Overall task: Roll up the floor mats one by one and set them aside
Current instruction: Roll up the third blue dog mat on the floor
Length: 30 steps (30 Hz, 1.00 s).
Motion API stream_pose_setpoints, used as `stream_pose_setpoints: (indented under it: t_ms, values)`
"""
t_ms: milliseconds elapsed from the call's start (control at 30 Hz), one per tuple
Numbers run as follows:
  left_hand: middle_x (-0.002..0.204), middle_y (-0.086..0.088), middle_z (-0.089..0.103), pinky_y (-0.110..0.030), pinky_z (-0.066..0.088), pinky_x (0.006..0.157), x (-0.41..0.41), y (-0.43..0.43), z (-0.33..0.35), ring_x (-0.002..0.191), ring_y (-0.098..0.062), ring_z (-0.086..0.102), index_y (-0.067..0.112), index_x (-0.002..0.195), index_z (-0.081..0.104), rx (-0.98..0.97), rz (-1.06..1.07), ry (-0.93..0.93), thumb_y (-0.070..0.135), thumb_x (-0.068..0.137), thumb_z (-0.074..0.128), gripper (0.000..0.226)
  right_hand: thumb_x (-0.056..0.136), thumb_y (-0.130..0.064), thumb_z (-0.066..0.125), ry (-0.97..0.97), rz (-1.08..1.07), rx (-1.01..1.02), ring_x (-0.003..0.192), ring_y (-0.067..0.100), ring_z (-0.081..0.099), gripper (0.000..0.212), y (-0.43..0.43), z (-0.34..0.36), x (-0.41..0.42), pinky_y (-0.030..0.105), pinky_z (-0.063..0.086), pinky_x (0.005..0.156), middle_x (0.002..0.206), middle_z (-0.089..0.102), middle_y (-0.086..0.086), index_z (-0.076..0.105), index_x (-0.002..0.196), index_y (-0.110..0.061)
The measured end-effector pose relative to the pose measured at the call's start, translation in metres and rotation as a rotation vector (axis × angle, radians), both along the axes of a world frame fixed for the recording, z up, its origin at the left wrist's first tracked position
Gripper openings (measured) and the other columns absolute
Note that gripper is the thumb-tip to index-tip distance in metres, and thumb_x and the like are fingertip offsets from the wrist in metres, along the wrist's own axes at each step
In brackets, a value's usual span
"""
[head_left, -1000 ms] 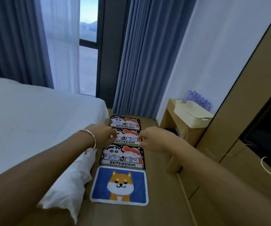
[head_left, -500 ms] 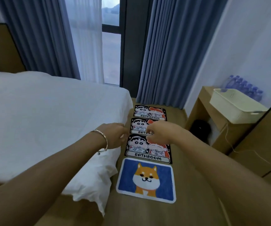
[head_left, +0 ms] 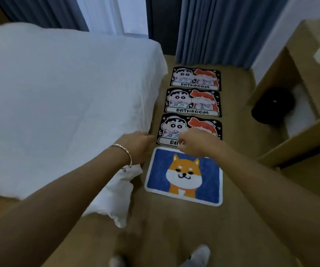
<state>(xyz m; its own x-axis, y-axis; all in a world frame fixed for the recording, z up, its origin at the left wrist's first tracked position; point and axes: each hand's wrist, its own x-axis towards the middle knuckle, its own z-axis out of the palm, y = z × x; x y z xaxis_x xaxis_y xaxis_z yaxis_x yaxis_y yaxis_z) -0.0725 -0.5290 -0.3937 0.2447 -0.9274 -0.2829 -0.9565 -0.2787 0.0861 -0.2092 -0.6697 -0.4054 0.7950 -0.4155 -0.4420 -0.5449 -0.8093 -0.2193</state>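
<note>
Mats [head_left: 193, 102] are seen flat in a row on the floor [head_left: 161, 228], left grip [head_left: 139, 146] relaxed, right grip [head_left: 193, 141] loosely curled, both empty; two close-set edges could be snatched together.

Four flat mats [head_left: 184, 176] (one row), left hand [head_left: 139, 145], right hand [head_left: 195, 141]
</note>
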Motion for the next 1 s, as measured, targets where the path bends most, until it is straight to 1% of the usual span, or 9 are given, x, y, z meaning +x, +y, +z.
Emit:
stream_pose_setpoints:
  t_ms: [100, 200, 367, 467, 533, 633, 733, 833, 1000]
  values:
    - [0.118, 0.002, 0.056, -0.034, 0.049, 0.087, 0.018, -0.032, -0.1, 0.106, -0.018, 0.053, 0.024, 0.125, 0.052, 0.046, -0.053, 0.042, 0.032, 0.095, 0.045, 0.032, 0.095, -0.026, 0.046, 0.011, -0.035, 0.056, 0.1, 0.03, 0.059, 0.032, -0.018, -0.1, 0.026, 0.041, 0.051, 0.083, 0.116, 0.061, 0.014, 0.06, 0.117, -0.008]
    - [0.113, 0.0, 0.056, -0.027, 0.044, 0.085, 0.041, -0.056, -0.23, 0.1, -0.016, 0.052, 0.022, 0.115, 0.053, 0.127, -0.136, 0.023, 0.032, 0.095, 0.046, 0.024, 0.097, -0.027, 0.042, 0.042, -0.067, 0.101, 0.107, 0.028, 0.054, 0.033, -0.028, -0.229, 0.049, 0.034, 0.044, 0.076, 0.124, 0.056, 0.009, 0.055, 0.125, -0.014]
    - [0.122, -0.004, 0.048, -0.031, 0.043, 0.09, 0.084, -0.08, -0.447, 0.11, -0.02, 0.048, 0.02, 0.132, 0.044, 0.296, -0.126, -0.001, 0.029, 0.094, 0.05, 0.039, 0.096, -0.019, 0.045, 0.093, -0.104, 0.123, 0.105, 0.03, 0.054, 0.03, -0.029, -0.462, 0.088, 0.033, 0.039, 0.069, 0.122, 0.052, 0.013, 0.052, 0.124, -0.01]
    - [0.132, -0.006, 0.043, -0.034, 0.043, 0.094, 0.099, -0.077, -0.555, 0.117, -0.022, 0.045, 0.022, 0.144, 0.028, 0.356, -0.151, 0.012, 0.026, 0.092, 0.055, 0.059, 0.093, -0.017, 0.049, 0.108, -0.117, 0.164, 0.098, 0.03, 0.055, 0.021, -0.013, -0.578, 0.108, 0.034, 0.039, 0.068, 0.113, 0.054, 0.013, 0.053, 0.112, -0.01]
    - [0.136, -0.006, 0.04, -0.034, 0.042, 0.095, 0.106, -0.072, -0.614, 0.119, -0.022, 0.044, 0.024, 0.148, 0.017, 0.369, -0.161, 0.011, 0.02, 0.092, 0.053, 0.067, 0.093, -0.019, 0.051, 0.08, -0.114, 0.173, 0.098, 0.028, 0.056, 0.025, 0.001, -0.645, 0.116, 0.035, 0.041, 0.07, 0.113, 0.056, 0.011, 0.053, 0.117, -0.011]
    - [0.135, -0.006, 0.042, -0.036, 0.046, 0.094, 0.115, -0.057, -0.68, 0.117, -0.023, 0.047, 0.026, 0.148, 0.014, 0.359, -0.111, 0.037, 0.016, 0.091, 0.051, 0.069, 0.094, -0.024, 0.052, 0.043, -0.104, 0.188, 0.104, 0.029, 0.053, 0.027, 0.02, -0.724, 0.126, 0.035, 0.04, 0.074, 0.116, 0.053, 0.012, 0.053, 0.118, -0.011]
    - [0.138, -0.005, 0.042, -0.035, 0.044, 0.096, 0.123, -0.042, -0.722, 0.118, -0.022, 0.048, 0.027, 0.147, 0.017, 0.337, -0.046, 0.082, 0.018, 0.091, 0.053, 0.067, 0.094, -0.034, 0.053, 0.037, -0.129, 0.205, 0.114, 0.031, 0.046, 0.038, 0.034, -0.773, 0.139, 0.038, 0.041, 0.086, 0.123, 0.047, 0.013, 0.05, 0.124, -0.01]
    - [0.142, -0.006, 0.038, -0.037, 0.041, 0.101, 0.13, -0.037, -0.742, 0.123, -0.023, 0.045, 0.023, 0.146, 0.02, 0.333, -0.015, 0.125, 0.025, 0.091, 0.054, 0.064, 0.093, -0.044, 0.052, 0.004, -0.137, 0.18, 0.118, 0.03, 0.042, 0.05, 0.048, -0.798, 0.151, 0.04, 0.039, 0.088, 0.127, 0.045, 0.013, 0.047, 0.127, -0.009]
    - [0.136, -0.005, 0.043, -0.031, 0.039, 0.099, 0.139, -0.041, -0.756, 0.12, -0.023, 0.046, 0.021, 0.139, 0.032, 0.254, 0.04, 0.148, 0.027, 0.088, 0.061, 0.058, 0.082, -0.058, 0.059, 0.009, -0.168, 0.104, 0.121, 0.03, 0.037, 0.071, 0.071, -0.817, 0.166, 0.046, 0.033, 0.094, 0.13, 0.041, 0.011, 0.04, 0.132, -0.012]
